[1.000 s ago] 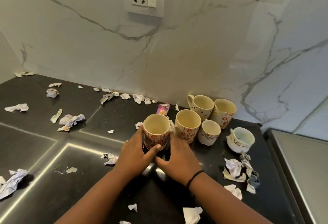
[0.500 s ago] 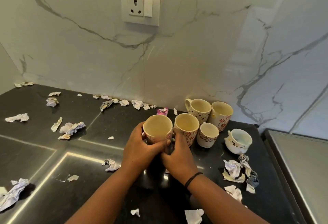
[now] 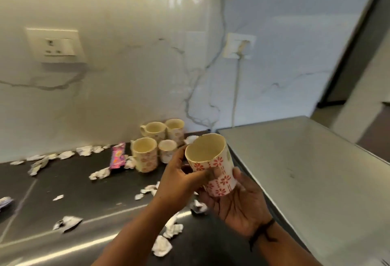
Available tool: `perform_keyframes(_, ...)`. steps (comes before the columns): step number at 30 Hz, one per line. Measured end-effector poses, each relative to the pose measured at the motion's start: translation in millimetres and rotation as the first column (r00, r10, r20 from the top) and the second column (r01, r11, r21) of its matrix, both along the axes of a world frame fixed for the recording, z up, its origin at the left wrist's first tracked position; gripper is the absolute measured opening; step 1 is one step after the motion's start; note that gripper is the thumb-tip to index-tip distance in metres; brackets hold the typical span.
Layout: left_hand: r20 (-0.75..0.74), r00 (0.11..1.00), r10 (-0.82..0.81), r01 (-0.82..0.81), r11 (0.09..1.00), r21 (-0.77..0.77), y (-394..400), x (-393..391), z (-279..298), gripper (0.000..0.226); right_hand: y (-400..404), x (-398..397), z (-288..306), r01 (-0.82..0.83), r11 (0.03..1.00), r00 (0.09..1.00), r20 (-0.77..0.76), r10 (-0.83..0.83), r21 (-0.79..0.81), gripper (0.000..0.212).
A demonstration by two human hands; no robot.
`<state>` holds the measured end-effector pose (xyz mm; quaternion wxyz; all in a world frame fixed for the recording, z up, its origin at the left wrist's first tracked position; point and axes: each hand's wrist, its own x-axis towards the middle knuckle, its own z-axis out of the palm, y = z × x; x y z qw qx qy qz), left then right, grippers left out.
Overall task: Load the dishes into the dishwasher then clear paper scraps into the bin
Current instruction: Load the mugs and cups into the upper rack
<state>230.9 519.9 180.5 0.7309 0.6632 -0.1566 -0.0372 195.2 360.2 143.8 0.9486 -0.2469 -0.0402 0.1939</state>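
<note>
Both my hands hold one cream mug with red flowers (image 3: 213, 164) tilted in the air above the black counter (image 3: 69, 183). My left hand (image 3: 179, 183) grips its left side, thumb across the front. My right hand (image 3: 238, 204) cups the mug from below and the right. Several more flowered mugs (image 3: 145, 156) stand on the counter by the wall behind it. Crumpled paper scraps (image 3: 161, 247) lie scattered over the counter.
A grey steel appliance top (image 3: 306, 170) lies to the right of the counter. A pink wrapper (image 3: 117, 158) lies left of the mugs. Wall sockets (image 3: 56, 45) sit in the marble backsplash, with a white cord (image 3: 235, 97) hanging from the right one.
The mug has been lifted off the counter and carried right, now tilted. My view has swung right and up, so the steel top and second socket have come into sight.
</note>
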Motion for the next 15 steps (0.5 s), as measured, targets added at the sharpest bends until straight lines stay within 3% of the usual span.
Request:
perform_keyframes(3,0.009,0.975,-0.22,0.219,0.974,0.057,-64.0,-26.0,-8.6,0.077,-54.2,-52.9,-3.1,0.133,0.986,0.991,-0.037,-0.13,0.103,0.076)
perform_keyframes(7,0.045,0.885,-0.463,0.452,0.879,0.148,-147.9,-74.7,-24.5,0.075,-123.5,-132.6,-13.3,0.368,0.927,0.925,-0.133,-0.356,0.077,0.081)
perform_keyframes(11,0.056,0.733,-0.678,0.645,0.718,0.262,-224.7,-124.5,-40.7,0.075,-184.6,-217.5,-26.1,0.543,0.838,0.829,-0.194,-0.525,0.056,0.081)
perform_keyframes(15,-0.058,0.548,-0.835,0.796,0.498,0.344,-296.1,-171.6,-62.5,0.072,-240.0,-292.6,-49.3,0.708,0.703,0.655,-0.31,-0.689,-0.068,0.089)
